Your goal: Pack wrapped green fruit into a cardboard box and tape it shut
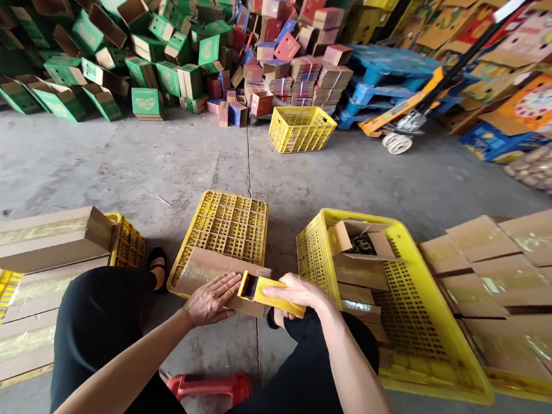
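A flat brown cardboard box (203, 266) covered in clear tape lies on an upturned yellow crate (226, 225) in front of me. My left hand (212, 299) lies flat on the box's near end with its fingers stretched out. My right hand (298, 293) is wrapped round a yellow tape dispenser (265, 292), whose nose rests against the box's near right corner, next to my left fingertips.
A yellow crate (414, 324) at my right holds several small cardboard boxes, one open. Taped boxes (517, 275) lie stacked at far right, more boxes (39, 239) on a yellow crate at left. A red stool (210, 390) is under me. Piles of green and red cartons, another yellow crate and a pallet jack stand beyond.
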Available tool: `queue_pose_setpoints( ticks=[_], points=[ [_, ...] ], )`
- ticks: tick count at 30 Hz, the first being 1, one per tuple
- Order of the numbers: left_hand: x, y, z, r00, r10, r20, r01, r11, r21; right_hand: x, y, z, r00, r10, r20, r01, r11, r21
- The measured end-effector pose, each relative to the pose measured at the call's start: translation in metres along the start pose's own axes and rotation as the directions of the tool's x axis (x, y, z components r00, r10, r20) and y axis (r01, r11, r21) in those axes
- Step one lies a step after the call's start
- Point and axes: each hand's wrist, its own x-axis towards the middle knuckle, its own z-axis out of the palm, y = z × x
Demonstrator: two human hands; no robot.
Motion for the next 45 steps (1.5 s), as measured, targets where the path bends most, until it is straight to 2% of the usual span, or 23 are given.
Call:
queue_pose_setpoints(
  ticks=[8,12,16,20,25,35,40,45],
  points=[
    [-0.001,-0.003,0.003,0.998,0.033,-0.046,-0.032,0.999,0.028,-0.008,0.019,-0.014,0.996,0.087,-0.019,-0.087,0.996,0.022],
    [-0.010,-0.013,-0.002,0.997,0.065,-0.041,-0.063,0.997,0.044,-0.004,0.016,-0.006,0.999,0.043,-0.024,-0.043,0.999,-0.023],
    [-0.022,-0.024,-0.017,0.997,0.072,-0.014,-0.071,0.996,0.059,0.002,0.006,0.006,1.000,-0.013,-0.016,0.013,1.000,0.002],
    [-0.017,-0.015,-0.023,0.998,0.053,0.018,-0.054,0.997,0.061,0.004,-0.004,0.010,0.999,-0.008,-0.037,0.008,1.000,-0.017],
    [-0.002,0.002,-0.013,0.998,0.065,0.010,-0.065,0.997,0.044,0.002,-0.005,0.010,1.000,0.016,-0.006,-0.016,0.999,0.028],
    [-0.002,-0.002,-0.009,0.997,0.083,-0.001,-0.083,0.994,0.076,-0.006,0.011,0.003,0.997,0.025,0.069,-0.028,0.998,0.056],
    [-0.002,-0.003,-0.007,0.997,0.075,0.004,-0.075,0.995,0.062,-0.009,0.021,-0.001,0.998,0.043,0.052,-0.047,0.996,0.079],
    [-0.002,-0.001,-0.009,0.998,0.058,0.016,-0.059,0.996,0.066,-0.007,0.021,-0.001,0.999,0.036,-0.002,-0.036,0.998,-0.048]
  ],
)
